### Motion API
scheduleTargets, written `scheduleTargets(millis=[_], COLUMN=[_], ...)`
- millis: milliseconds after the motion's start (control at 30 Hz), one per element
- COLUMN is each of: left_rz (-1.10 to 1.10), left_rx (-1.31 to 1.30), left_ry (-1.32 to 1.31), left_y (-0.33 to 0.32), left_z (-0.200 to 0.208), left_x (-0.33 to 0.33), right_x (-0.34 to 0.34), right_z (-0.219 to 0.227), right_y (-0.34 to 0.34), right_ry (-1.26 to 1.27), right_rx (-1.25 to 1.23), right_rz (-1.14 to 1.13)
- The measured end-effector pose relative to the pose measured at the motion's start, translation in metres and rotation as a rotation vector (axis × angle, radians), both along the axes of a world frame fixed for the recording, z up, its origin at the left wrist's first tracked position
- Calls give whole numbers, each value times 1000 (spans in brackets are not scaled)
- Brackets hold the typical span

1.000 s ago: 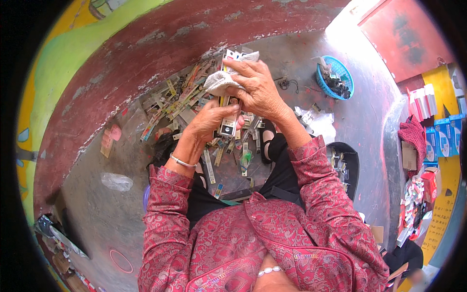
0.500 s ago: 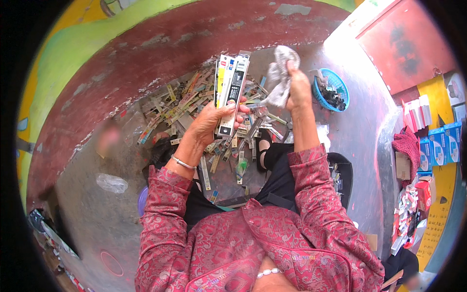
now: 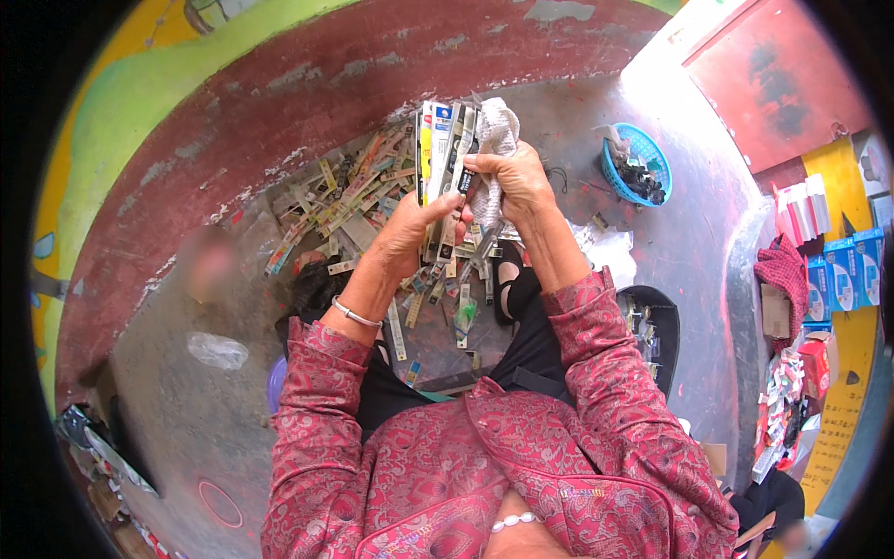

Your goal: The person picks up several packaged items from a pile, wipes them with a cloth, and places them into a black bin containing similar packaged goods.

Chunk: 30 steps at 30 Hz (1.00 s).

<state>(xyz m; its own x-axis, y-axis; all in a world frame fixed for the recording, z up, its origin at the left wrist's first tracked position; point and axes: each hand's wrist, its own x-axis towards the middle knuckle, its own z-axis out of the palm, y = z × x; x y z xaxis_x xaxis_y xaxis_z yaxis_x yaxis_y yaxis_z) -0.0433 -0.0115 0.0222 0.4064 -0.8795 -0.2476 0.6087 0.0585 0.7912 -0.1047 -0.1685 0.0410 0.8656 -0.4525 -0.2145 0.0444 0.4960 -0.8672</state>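
Observation:
My left hand (image 3: 410,228) is closed round a fanned stack of long, narrow, flat packets (image 3: 440,140) with white, yellow and black faces, held upright. From the right side my right hand (image 3: 523,184) grips a crumpled whitish cloth (image 3: 498,129). Its thumb and fingers press at the packet on the stack's right edge, and the cloth lies against that side. Below both hands, a loose heap of similar narrow strips (image 3: 349,196) covers the floor. Parts of the heap are hidden behind my hands and the stack.
A blue basket (image 3: 612,172) with dark pieces stands to the right. Beside my right leg sits a black tray (image 3: 663,321) with small items. Clear plastic (image 3: 217,349) lies at left. Blue boxes (image 3: 841,282) are stacked along the right wall. A person's dark-clothed part (image 3: 778,503) shows lower right.
My right hand has come left and down with the cloth, from apart to touching the stack's right edge. My left hand stays nearly in place with the packets.

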Motion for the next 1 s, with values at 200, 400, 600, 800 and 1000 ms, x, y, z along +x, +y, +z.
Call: scheduleTargets(millis=[200,400,600,800,1000], left_rz=[43,31,41,79,103], left_rx=[-81,-98,-37,-52,-37], left_ry=[19,16,-35,99,-176], left_y=[-2,2,0,6,0], left_z=[-2,8,4,6,0], left_x=[-1,0,3,8,1], right_x=[1,1,-3,-11,0], right_z=[6,5,-1,29,4], right_y=[10,5,-1,-11,23], right_ry=[-19,11,82,-86,-268], right_rx=[-86,-323,-462,-519,-1433], right_rz=[-121,-128,-85,-458,-165])
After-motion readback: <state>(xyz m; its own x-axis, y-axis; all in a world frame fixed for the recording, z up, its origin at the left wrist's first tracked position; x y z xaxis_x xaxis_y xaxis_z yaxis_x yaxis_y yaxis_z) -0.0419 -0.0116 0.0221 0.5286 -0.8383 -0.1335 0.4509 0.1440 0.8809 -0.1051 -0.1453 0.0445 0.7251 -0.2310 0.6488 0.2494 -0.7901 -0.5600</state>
